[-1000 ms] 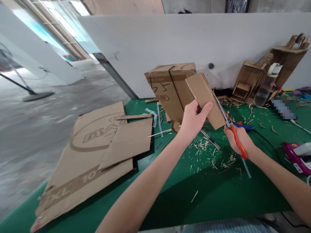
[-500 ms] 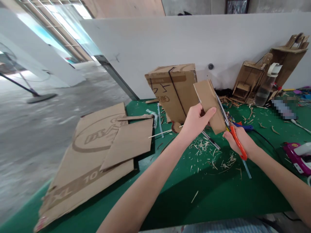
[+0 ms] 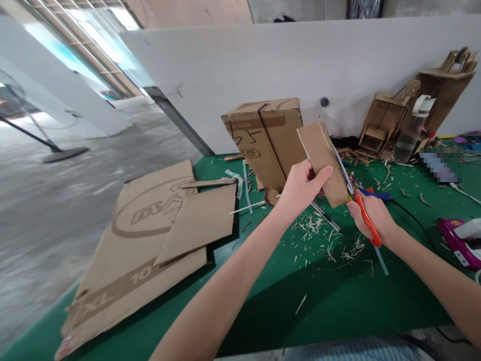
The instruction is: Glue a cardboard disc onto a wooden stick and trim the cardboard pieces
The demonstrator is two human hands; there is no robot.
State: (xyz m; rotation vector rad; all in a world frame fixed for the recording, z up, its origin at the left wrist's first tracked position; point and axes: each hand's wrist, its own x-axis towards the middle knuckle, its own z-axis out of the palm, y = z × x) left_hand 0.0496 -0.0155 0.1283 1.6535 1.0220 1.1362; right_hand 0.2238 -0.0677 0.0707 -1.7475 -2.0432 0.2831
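My left hand [image 3: 305, 186] grips a small rectangular piece of cardboard [image 3: 323, 163] above the table, its thumb flat on the front face. Closed round the orange handles of a pair of scissors [image 3: 365, 220] is my right hand [image 3: 376, 216]. The scissor blades run up along the right edge of the cardboard piece; whether they pass through it I cannot tell. Below my hands a utility knife [image 3: 326, 216] lies among pale shavings [image 3: 313, 228]. Behind my left hand stands a cardboard box [image 3: 268, 143] with a dark cord round it.
Large flat cardboard sheets [image 3: 150, 210] cover the left of the green table [image 3: 338, 311]. At right are a purple-and-white device [image 3: 460, 240], a phone [image 3: 439, 166], a water bottle [image 3: 411, 130] and cardboard models [image 3: 383, 123]. A white partition [image 3: 210, 75] borders the back.
Both hands stay almost in place, with the cardboard piece and scissors barely shifted. My right hand's fingers have drawn slightly closer around the handles. The view has moved a little.
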